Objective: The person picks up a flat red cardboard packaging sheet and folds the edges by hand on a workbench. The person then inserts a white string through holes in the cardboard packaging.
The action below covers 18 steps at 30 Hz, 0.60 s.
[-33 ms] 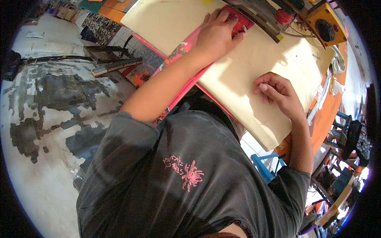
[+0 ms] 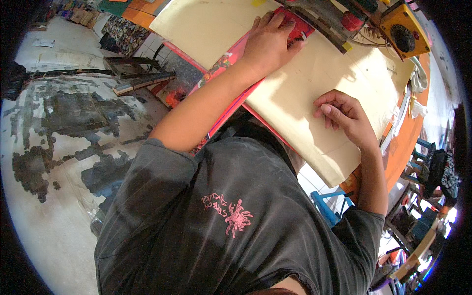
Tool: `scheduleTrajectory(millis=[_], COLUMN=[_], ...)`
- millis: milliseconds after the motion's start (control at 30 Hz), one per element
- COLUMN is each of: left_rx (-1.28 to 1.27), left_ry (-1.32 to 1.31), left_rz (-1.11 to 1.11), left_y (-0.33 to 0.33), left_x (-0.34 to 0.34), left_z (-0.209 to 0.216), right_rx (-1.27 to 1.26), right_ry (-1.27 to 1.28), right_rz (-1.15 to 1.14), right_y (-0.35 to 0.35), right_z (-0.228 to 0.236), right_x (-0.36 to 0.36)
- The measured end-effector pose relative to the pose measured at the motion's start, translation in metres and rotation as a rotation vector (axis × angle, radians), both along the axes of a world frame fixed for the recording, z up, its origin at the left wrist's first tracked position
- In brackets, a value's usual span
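Note:
My left hand [image 2: 269, 46] lies flat on a long red printed strip of flexible sheet [image 2: 216, 69], fingers stretched out toward a dark metal bar of a machine [image 2: 328, 33]. The strip runs under my left forearm down to my lap, and its far end lies close to the bar. My right hand [image 2: 342, 112] rests low over the cream-coloured table covering [image 2: 295, 103], its fingers loosely curled and the thumb against them. Nothing shows in its grip, and it is apart from the strip.
A yellow box with a black dial [image 2: 405, 37] sits at the far right, with wires beside it. White cloth strips [image 2: 418, 91] hang near the orange table edge [image 2: 400, 147]. A blue stool [image 2: 327, 206] stands below, and a wooden piece [image 2: 142, 84] lies at left above the stained floor [image 2: 73, 113].

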<state>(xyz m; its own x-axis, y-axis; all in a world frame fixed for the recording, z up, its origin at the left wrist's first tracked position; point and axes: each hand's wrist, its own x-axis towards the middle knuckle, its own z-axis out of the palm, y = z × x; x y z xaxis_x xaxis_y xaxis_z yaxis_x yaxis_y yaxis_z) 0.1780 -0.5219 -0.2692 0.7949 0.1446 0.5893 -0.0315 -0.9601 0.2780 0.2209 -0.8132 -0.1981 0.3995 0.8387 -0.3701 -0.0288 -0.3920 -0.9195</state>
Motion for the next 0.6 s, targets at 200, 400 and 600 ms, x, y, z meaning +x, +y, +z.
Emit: scheduleTrajectory(millis=[200, 400, 600], left_rx=[0.026, 0.040, 0.032], left_ry=[0.055, 0.023, 0.022], left_rz=[0.026, -0.012, -0.003], left_y=[-0.003, 0.000, -0.006], left_x=[-0.002, -0.003, -0.004], left_z=[0.004, 0.005, 0.011], right_rx=[0.006, 0.019, 0.023], right_ry=[-0.003, 0.020, 0.034], right_rz=[0.004, 0.010, -0.012], right_y=[0.001, 0.001, -0.001], right_z=[0.003, 0.001, -0.001], right_x=[-0.001, 0.001, -0.001])
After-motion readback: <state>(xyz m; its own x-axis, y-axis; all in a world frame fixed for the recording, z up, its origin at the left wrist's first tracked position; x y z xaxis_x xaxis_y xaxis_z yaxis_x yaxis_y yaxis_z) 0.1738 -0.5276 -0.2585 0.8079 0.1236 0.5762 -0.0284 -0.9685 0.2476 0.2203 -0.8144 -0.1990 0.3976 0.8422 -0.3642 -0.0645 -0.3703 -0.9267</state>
